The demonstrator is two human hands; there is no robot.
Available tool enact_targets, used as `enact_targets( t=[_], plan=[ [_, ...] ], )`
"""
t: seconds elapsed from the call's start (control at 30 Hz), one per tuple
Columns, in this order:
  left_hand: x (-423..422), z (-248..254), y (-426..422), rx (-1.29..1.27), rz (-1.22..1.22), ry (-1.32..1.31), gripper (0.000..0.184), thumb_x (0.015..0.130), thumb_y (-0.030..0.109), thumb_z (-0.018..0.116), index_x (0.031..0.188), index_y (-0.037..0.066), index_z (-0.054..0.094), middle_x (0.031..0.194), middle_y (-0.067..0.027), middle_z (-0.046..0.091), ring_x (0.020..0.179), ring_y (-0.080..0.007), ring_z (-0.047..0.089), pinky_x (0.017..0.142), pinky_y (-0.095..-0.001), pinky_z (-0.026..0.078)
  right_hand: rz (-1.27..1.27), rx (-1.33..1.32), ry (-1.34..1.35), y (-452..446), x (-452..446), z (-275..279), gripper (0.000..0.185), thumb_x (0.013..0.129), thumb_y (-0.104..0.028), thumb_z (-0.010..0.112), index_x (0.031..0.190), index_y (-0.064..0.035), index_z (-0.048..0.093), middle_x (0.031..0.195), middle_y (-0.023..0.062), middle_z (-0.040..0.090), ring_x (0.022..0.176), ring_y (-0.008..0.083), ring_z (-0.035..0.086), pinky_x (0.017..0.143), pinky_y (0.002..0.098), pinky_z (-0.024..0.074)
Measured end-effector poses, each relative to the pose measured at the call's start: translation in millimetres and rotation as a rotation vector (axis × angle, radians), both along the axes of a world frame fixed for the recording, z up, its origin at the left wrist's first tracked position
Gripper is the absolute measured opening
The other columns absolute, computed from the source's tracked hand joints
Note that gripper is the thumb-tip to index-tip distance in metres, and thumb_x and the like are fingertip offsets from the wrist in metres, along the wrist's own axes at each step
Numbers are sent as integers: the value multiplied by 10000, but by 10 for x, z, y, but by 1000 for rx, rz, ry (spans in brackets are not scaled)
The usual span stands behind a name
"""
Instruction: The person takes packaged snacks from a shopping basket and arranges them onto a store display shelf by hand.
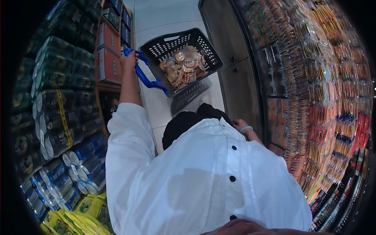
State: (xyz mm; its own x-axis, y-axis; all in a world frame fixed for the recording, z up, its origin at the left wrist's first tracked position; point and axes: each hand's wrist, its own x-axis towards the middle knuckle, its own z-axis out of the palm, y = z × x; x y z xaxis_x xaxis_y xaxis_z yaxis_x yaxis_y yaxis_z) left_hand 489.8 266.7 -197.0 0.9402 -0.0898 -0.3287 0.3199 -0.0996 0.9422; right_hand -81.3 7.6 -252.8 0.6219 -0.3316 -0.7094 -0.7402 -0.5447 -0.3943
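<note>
My left hand (130,59) is closed round the blue handle (145,76) of a dark grey shopping basket (164,47), which hangs ahead of me above the floor. Inside the basket lies a heap of clear-wrapped packaged snacks (184,66); their exact kind is too small to make out. Close to my right hip, my right hand (239,124) hangs low, with a pale band on the wrist. My shirt partly hides that hand, and its fingers do not show clearly.
Shrink-wrapped packs of cans (58,117) are stacked along the left, with red boxes (109,64) farther ahead. Dense rows of hanging snack packets (321,105) line the right, beside a dark cabinet (241,88). Pale floor tiles (164,17) run between.
</note>
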Motion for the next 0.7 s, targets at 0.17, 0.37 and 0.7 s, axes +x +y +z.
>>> enact_targets(
  t=[0.17,0.37,0.7],
  plan=[
    [-47,83,-13,160,5,-42,82,880,80,578,919,16,612,713,-58,631,571,-111,564,531,-266,465,-580,365,16,-446,419,-352,296,901,-155,614,1153,1,604,865,94,670,662,164,614,575,284,479],
    [-130,206,-20,184,39,-28,101,893,109,587,960,35,606,734,-19,599,581,-91,537,528,-251,425,-681,99,-4,-1286,1427,-1094,464,880,-220,629,1263,12,507,941,137,665,663,191,623,550,327,491],
    [-182,528,-252,343,79,39,191,919,174,605,1061,49,576,756,-7,570,606,-69,516,533,-229,399,-1111,301,191,-1780,3224,-2022,580,876,-379,647,1229,46,471,965,201,633,636,244,643,534,386,507]
  ],
)
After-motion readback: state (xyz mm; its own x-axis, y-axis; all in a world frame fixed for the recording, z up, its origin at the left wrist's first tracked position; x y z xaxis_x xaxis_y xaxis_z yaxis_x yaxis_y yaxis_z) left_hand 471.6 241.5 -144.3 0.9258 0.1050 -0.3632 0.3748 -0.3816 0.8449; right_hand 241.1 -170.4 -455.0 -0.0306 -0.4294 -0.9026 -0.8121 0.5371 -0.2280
